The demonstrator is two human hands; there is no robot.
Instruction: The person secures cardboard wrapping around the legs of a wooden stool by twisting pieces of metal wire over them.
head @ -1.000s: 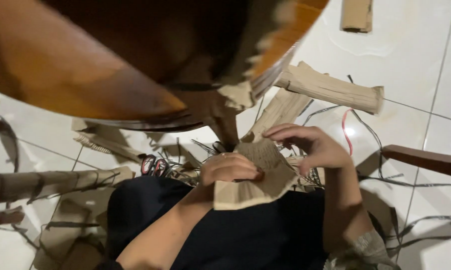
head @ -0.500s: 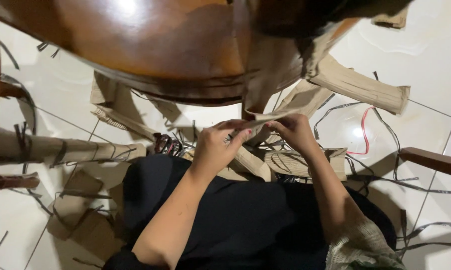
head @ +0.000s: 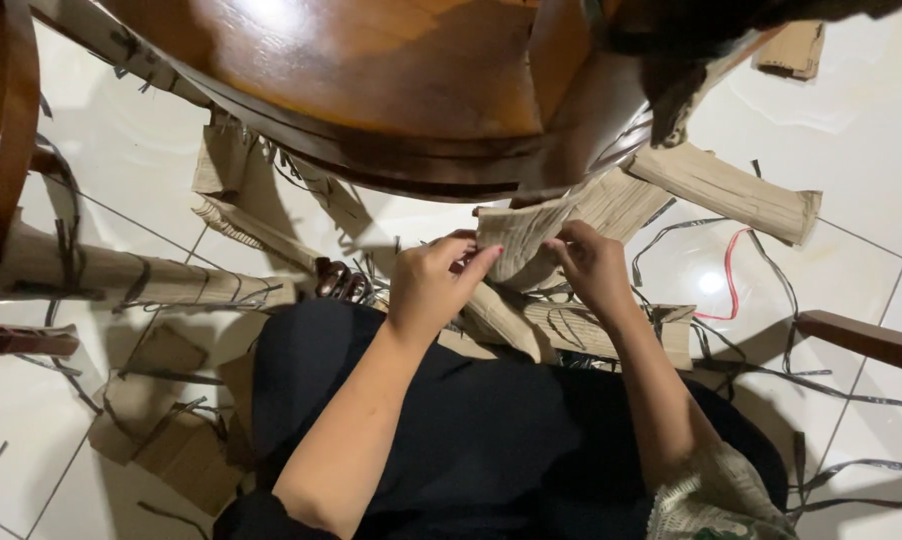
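While seated on a white tiled floor point(head: 131, 170) in dark clothing, a person works a piece of brown corrugated cardboard point(head: 519, 240) held above the lap, just below the rim of a round wooden table point(head: 371, 90). The cardboard piece is tan, ribbed and ragged at its top edge, curling slightly. The left hand point(head: 433, 283) pinches its left edge between thumb and curled fingers; the right hand point(head: 593, 265) grips its right side, fingers closed on it. Two hands, one held piece. Beneath them lies a folded cardboard slab point(head: 581, 330) across the knees. Farther out, at least five more cardboard scraps litter the tiles, among them a long roll point(head: 121, 275) at left and a flattened strip point(head: 731, 190) at right, with thin dark strips and one red strand point(head: 731, 280). No containers appear.
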